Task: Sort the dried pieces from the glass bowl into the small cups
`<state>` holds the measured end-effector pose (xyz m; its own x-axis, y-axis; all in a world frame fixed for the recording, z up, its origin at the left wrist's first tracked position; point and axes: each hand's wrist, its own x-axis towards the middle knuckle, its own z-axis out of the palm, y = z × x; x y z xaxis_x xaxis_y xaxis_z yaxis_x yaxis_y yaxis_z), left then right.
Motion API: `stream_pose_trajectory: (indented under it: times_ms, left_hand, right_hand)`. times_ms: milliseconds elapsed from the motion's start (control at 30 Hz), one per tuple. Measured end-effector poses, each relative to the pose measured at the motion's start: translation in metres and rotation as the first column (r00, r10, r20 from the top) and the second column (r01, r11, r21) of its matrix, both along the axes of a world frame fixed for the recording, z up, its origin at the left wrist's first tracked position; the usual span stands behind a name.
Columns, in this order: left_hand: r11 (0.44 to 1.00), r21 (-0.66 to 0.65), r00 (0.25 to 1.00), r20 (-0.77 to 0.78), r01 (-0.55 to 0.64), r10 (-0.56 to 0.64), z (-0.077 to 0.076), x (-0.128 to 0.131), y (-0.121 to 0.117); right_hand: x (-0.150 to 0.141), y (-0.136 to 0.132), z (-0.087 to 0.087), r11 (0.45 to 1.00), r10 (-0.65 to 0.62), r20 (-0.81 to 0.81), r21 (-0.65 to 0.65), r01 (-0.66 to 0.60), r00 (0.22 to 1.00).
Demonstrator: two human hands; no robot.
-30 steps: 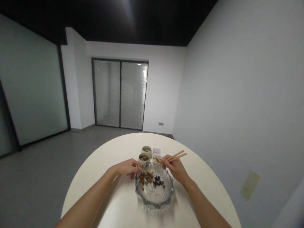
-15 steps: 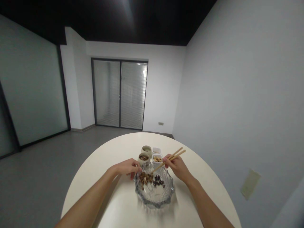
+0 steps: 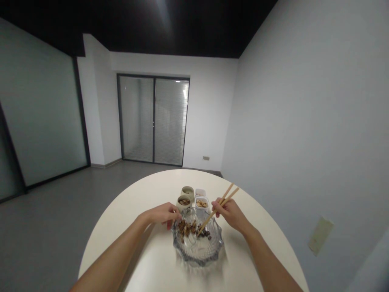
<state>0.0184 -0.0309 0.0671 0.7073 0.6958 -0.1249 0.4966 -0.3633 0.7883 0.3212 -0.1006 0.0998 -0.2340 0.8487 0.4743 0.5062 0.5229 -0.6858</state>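
Note:
My right hand [image 3: 229,211] is closed around a pair of wooden chopsticks [image 3: 209,217]. Their tips reach down into a clear glass bowl [image 3: 199,259] with a scalloped rim, at the dark pieces [image 3: 207,233]. To the left of these in the bowl lie brown dried pieces [image 3: 186,228], too small to name. My left hand [image 3: 165,213] grips the bowl's upper left rim, its fingers bent there. Just behind the bowl stand a small cup [image 3: 179,205] of brown pieces and a white dish [image 3: 201,208] of pale tan pieces.
Farther back are a second greenish cup [image 3: 187,188] and another small white dish [image 3: 200,191]. Everything stands on a round cream table [image 3: 146,267]. A wall [image 3: 291,121] runs along the right, and glass doors [image 3: 153,121] are in the far wall.
The chopstick tips have moved from beside the brown pieces rightward and nearer me, to the dark pieces. My right hand has shifted slightly right. The left hand stays at the rim.

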Motion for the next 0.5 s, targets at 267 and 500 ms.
stream_pose_trajectory:
  times_ms: [267,500]
  left_hand:
    - [1.0,0.015,1.0,0.007,0.006,-0.006,-0.004,-0.003,0.003]
    - [1.0,0.011,1.0,0.014,0.017,-0.017,-0.005,-0.004,0.004]
  right_hand:
    - [0.008,0.001,0.004,0.997,-0.073,-0.039,0.019,0.074,0.997]
    - [0.01,0.001,0.001,0.998,-0.063,-0.011,-0.012,0.063,0.998]
